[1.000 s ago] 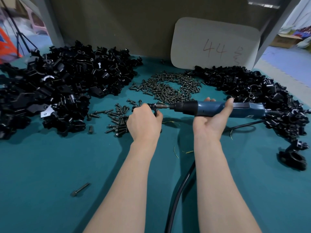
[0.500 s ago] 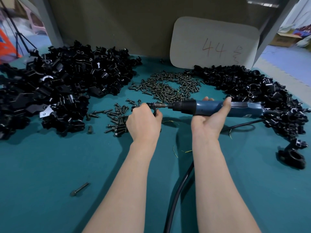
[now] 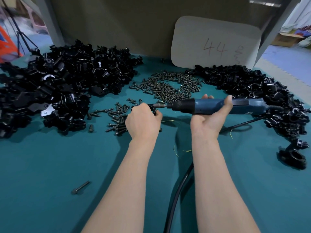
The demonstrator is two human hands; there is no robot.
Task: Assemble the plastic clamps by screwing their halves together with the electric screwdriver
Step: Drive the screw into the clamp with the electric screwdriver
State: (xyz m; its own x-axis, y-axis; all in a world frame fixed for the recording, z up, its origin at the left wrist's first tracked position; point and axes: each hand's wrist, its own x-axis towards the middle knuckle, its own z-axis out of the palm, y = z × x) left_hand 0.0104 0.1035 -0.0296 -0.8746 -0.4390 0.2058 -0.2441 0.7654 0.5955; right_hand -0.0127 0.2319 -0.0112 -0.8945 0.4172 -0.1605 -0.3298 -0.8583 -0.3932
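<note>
My left hand (image 3: 143, 121) grips a black plastic clamp (image 3: 152, 107), mostly hidden behind the fingers, above the green table. My right hand (image 3: 209, 118) holds the blue electric screwdriver (image 3: 212, 106) horizontally, thumb over its body. The screwdriver's bit (image 3: 159, 106) points left and meets the clamp in my left hand. A heap of black clamp halves (image 3: 55, 91) lies at the left. Dark screws (image 3: 170, 86) are spread behind my hands, with a smaller scatter of screws (image 3: 117, 115) just left of my left hand.
A long pile of black clamps (image 3: 262, 95) curves along the right side, with one clamp (image 3: 292, 158) apart near the right edge. The screwdriver's black cable (image 3: 176, 190) runs down between my forearms. A single screw (image 3: 80, 187) lies front left. A white board marked 44 (image 3: 215, 42) leans on the back wall.
Hands and screwdriver stay together in nearly the same place; the view has shifted slightly. The bit remains against the clamp.
</note>
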